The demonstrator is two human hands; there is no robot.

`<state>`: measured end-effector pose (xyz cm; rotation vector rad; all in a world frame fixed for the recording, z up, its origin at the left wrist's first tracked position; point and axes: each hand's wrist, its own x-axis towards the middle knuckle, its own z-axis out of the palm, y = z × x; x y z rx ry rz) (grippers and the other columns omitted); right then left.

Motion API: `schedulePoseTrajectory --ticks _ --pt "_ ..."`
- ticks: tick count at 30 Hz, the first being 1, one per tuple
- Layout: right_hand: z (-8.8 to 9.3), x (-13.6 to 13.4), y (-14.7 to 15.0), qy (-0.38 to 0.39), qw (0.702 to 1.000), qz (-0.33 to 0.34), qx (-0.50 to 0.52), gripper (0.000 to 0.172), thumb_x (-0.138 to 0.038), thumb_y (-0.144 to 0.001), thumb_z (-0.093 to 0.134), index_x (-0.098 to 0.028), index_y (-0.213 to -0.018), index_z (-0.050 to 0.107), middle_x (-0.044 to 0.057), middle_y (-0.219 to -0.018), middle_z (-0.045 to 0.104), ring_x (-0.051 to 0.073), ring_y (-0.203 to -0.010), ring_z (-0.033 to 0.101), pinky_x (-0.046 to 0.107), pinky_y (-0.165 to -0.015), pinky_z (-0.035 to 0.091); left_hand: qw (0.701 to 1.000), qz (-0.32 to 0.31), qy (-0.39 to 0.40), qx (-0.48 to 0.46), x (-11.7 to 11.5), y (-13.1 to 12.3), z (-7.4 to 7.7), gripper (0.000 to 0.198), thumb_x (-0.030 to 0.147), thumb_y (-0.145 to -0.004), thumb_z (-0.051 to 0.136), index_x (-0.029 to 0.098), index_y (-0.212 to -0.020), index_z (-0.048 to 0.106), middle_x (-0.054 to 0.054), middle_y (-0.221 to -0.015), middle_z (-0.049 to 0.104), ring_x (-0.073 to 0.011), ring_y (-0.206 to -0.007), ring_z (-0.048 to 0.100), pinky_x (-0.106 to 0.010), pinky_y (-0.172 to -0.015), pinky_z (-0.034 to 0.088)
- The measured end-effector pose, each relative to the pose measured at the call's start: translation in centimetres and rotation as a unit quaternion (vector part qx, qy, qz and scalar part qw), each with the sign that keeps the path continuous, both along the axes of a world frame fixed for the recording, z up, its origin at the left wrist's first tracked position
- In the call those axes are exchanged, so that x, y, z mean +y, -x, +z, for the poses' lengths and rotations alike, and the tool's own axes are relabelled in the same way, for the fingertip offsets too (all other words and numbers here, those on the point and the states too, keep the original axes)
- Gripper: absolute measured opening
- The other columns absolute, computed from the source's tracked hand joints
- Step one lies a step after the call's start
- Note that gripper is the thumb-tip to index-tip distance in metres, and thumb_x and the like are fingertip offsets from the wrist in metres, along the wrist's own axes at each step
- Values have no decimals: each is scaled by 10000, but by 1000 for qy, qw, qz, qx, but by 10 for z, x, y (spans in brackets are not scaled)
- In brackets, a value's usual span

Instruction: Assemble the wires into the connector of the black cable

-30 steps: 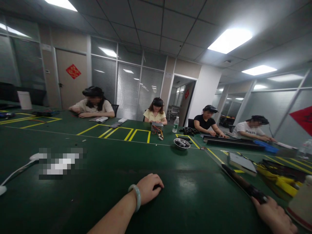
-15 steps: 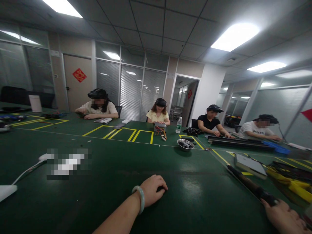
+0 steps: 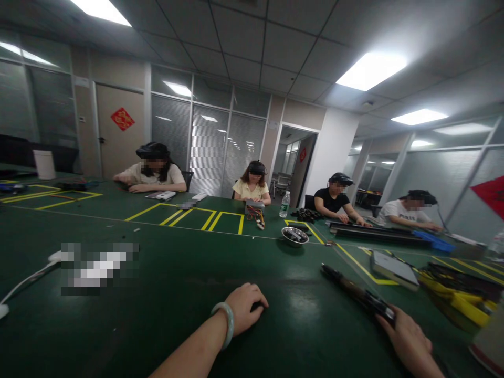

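My left hand point(image 3: 246, 307), with a pale jade bangle on its wrist, rests on the green table point(image 3: 165, 294) with its fingers curled over a small dark object I cannot make out. At the lower right, my right hand point(image 3: 407, 341) grips the near end of a long dark tool point(image 3: 356, 293) with a brown shaft. The tool lies low over the table and points away to the upper left.
A metal bowl point(image 3: 294, 235) of dark parts stands mid-table. A grey flat box point(image 3: 394, 269) and yellow-and-black cables point(image 3: 457, 294) lie to the right. Several people sit along the far edge, behind yellow tape marks point(image 3: 212, 218), a water bottle point(image 3: 282, 205) and long black trays point(image 3: 374, 233). A white cable point(image 3: 27, 278) runs at the left.
My right hand has swung the long tool leftward and inward, so it now lies nearer the table's middle. The left hand has stayed where it was.
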<state>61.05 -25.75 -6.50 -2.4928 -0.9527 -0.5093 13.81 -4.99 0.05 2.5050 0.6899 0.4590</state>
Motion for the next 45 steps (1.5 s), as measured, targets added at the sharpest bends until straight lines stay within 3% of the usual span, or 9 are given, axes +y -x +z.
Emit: schedulePoseTrajectory --ticks 4,10,15,22,29,35,39,41,45 --pt "12 42 93 14 986 155 57 455 -418 -831 404 -186 -1211 492 139 -1179 585 312 -1118 540 437 -911 411 998 -4 -49 -46 -6 -3 5 251 248 -873 486 288 -1073 632 -5 -1085 631 -195 -1032 549 -369 -920 426" --pt "37 111 247 49 911 393 117 383 -254 -877 442 -257 -1260 448 62 -1269 518 235 -1170 485 341 -982 356 987 45 -131 -82 -8 1 4 318 305 -875 506 306 -1188 564 4 -1253 586 -212 -1194 480 -428 -1096 284" --pt "48 145 312 58 861 494 109 385 -251 -898 465 -261 -1283 443 58 -1260 520 250 -1181 463 395 -1032 314 983 113 -141 -26 4 10 -3 361 399 -927 419 280 -1252 522 -25 -1256 591 -221 -1162 515 -432 -1070 304" --pt "46 139 303 32 871 484 75 528 -284 -864 545 -247 -1366 385 64 -1360 461 246 -1273 390 385 -1075 286 983 112 -145 -6 11 9 -5 419 482 -893 470 271 -1250 527 -37 -1217 601 -242 -1126 520 -439 -1033 312" --pt "53 117 286 155 935 318 21 323 -320 -843 555 -192 -1137 598 130 -1169 584 320 -1113 531 433 -932 407 988 63 -142 10 5 4 -2 472 519 -841 552 310 -1263 520 -20 -1222 597 -249 -1115 516 -416 -978 349" --pt "74 95 264 258 902 326 119 248 -214 -760 609 -148 -993 557 146 -988 671 291 -923 662 372 -793 499 989 72 -129 16 6 1 1 509 591 -799 571 306 -1221 549 -27 -1171 611 -264 -1077 529 -419 -936 375" --pt "64 103 269 255 848 295 360 269 -184 -789 535 -178 -1034 425 44 -668 663 199 -518 656 270 -466 507 988 76 -134 20 4 -1 1 477 553 -780 601 297 -1181 568 -29 -1126 614 -258 -1047 535 -404 -927 379" --pt "55 113 274 238 829 276 425 277 -215 -816 518 -182 -1052 378 -11 -535 607 179 -427 609 238 -394 476 987 80 -136 21 2 -1 1 442 519 -772 612 289 -1148 581 -30 -1095 613 -252 -1025 537 -394 -913 384" --pt "56 119 279 243 855 287 357 269 -374 -805 580 -202 -953 436 -5 -546 616 169 -421 583 229 -403 425 986 87 -137 21 0 0 3 386 465 -746 632 282 -1084 594 -29 -1044 607 -246 -987 535 -384 -878 399"
